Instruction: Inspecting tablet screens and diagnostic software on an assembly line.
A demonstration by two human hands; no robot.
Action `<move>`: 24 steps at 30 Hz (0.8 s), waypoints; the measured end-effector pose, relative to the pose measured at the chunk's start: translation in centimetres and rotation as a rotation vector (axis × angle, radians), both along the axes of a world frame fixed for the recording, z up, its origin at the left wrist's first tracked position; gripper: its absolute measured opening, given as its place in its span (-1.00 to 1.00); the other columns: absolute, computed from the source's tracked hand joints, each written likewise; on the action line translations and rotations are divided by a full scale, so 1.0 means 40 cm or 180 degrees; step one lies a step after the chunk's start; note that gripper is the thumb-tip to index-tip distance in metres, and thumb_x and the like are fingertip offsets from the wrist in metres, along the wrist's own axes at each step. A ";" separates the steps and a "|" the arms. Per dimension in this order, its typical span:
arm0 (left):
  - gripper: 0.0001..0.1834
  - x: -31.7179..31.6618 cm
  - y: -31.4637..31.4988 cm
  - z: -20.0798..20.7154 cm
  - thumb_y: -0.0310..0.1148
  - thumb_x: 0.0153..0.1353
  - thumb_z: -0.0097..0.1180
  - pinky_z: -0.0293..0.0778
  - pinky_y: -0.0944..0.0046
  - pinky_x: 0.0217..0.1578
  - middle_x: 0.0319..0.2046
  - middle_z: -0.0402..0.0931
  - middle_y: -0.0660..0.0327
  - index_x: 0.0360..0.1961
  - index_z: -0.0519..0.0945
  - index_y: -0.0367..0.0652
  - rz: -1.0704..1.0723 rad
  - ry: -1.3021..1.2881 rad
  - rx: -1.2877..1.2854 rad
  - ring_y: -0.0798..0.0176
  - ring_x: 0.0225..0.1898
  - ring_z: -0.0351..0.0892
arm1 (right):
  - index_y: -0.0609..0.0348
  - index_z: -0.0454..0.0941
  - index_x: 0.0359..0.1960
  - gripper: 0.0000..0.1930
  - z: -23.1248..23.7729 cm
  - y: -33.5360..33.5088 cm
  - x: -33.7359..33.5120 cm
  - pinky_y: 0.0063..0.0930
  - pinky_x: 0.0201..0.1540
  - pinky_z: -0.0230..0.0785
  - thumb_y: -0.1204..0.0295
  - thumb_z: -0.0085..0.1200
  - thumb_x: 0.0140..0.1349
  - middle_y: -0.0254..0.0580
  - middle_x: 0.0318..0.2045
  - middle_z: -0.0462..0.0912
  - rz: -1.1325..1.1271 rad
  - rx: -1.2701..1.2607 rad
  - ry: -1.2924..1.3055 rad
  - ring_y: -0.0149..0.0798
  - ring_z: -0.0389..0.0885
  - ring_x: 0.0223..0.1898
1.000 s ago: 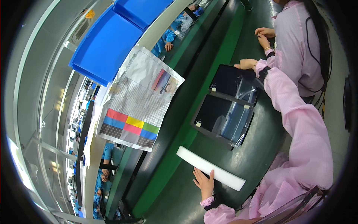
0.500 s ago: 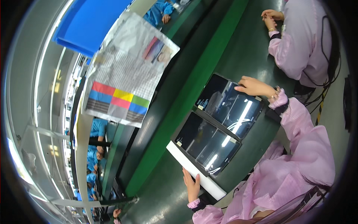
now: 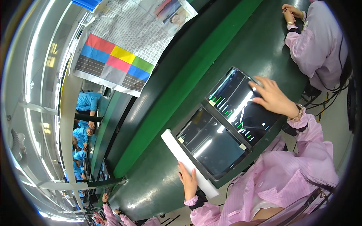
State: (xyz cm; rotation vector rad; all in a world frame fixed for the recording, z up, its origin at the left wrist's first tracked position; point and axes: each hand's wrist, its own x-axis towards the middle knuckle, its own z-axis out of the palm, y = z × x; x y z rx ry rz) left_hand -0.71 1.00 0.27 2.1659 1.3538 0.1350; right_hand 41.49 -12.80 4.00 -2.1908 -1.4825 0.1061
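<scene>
Two dark flat-screen devices, like tablets, lie side by side on the green workbench (image 3: pixel 151 188). The right-hand tablet (image 3: pixel 235 100) is lit, with rows of small white and green marks on black. My right hand (image 3: pixel 273 98) is over its right part, fingers spread, holding nothing; whether the fingertips touch the glass I cannot tell. The left-hand tablet (image 3: pixel 205 133) has a dark screen with light reflections and small pale stickers at its edges. Along its left side lies a long white bar (image 3: pixel 171 145). My left hand (image 3: pixel 187 181) rests on this bar, fingers stretched out and thumb apart.
A printed sheet (image 3: pixel 117 49) with coloured blocks hangs at the upper left, near a blue bin (image 3: pixel 87 3). At the upper right sits a co-worker in pink (image 3: pixel 320 47), hands together on the bench. Co-workers in blue (image 3: pixel 88 101) are farther left. Cables (image 3: pixel 333 94) hang at the right.
The right-hand tablet's screen has gone from dark to lit. My right hand has spread its fingers above it. My left hand stays at the white bar. The whole view has shifted.
</scene>
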 end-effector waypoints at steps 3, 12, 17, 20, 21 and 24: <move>-0.24 0.014 0.032 0.014 -0.21 0.30 -0.11 -0.36 -0.07 0.32 0.37 -0.14 -0.09 0.37 -0.17 -0.27 -0.0114 0.0224 0.0162 0.01 0.43 -0.27 | 0.15 0.38 0.12 -0.46 0.020 0.053 -0.040 0.04 0.25 -0.02 0.07 0.01 0.20 0.20 0.18 0.23 0.0507 0.0214 -0.0459 0.10 0.15 0.26; -0.17 0.050 0.043 0.073 -0.11 0.26 0.00 -0.22 -0.10 0.31 0.39 -0.18 -0.04 0.36 -0.12 -0.28 -0.0294 0.0527 0.0580 -0.02 0.42 -0.25 | 0.14 0.48 0.03 -0.42 -0.007 0.141 -0.085 0.15 0.28 -0.13 -0.05 0.02 0.13 0.23 0.20 0.23 0.0819 0.0410 -0.0932 0.09 0.09 0.31; -0.19 0.105 0.029 0.136 -0.16 0.23 0.05 -0.05 -0.02 0.27 0.33 -0.01 -0.06 0.34 -0.06 -0.31 -0.0505 0.0176 0.0728 -0.07 0.33 0.01 | 0.13 0.49 0.02 -0.42 -0.015 0.148 -0.095 0.17 0.29 -0.17 -0.06 0.02 0.13 0.23 0.18 0.25 0.0760 0.0352 -0.0979 0.09 0.10 0.30; -0.22 0.135 0.041 0.147 -0.18 0.22 0.07 0.11 0.02 0.18 0.25 0.16 -0.08 0.32 0.01 -0.33 -0.0602 -0.0059 0.0689 -0.08 0.22 0.21 | 0.12 0.49 0.01 -0.44 0.025 0.128 -0.107 0.13 0.31 -0.21 -0.06 -0.01 0.15 0.20 0.19 0.25 0.0569 0.0302 -0.1010 0.09 0.10 0.30; -0.24 0.146 0.043 0.153 -0.18 0.22 0.07 0.19 0.05 0.13 0.21 0.23 -0.08 0.31 0.04 -0.33 -0.0657 -0.0074 0.0714 -0.08 0.16 0.29 | 0.11 0.48 0.03 -0.44 0.030 0.124 -0.107 0.11 0.32 -0.23 -0.05 -0.02 0.16 0.18 0.20 0.24 0.0541 0.0251 -0.0987 0.08 0.08 0.31; -0.27 0.166 0.056 0.145 -0.18 0.22 0.08 0.24 0.06 0.08 0.15 0.29 -0.08 0.29 0.09 -0.32 -0.0715 -0.0034 0.0967 -0.05 0.13 0.32 | 0.11 0.45 0.08 -0.43 0.039 0.094 -0.107 0.11 0.33 -0.26 -0.05 -0.03 0.17 0.17 0.22 0.21 0.0437 0.0075 -0.0853 0.08 0.04 0.32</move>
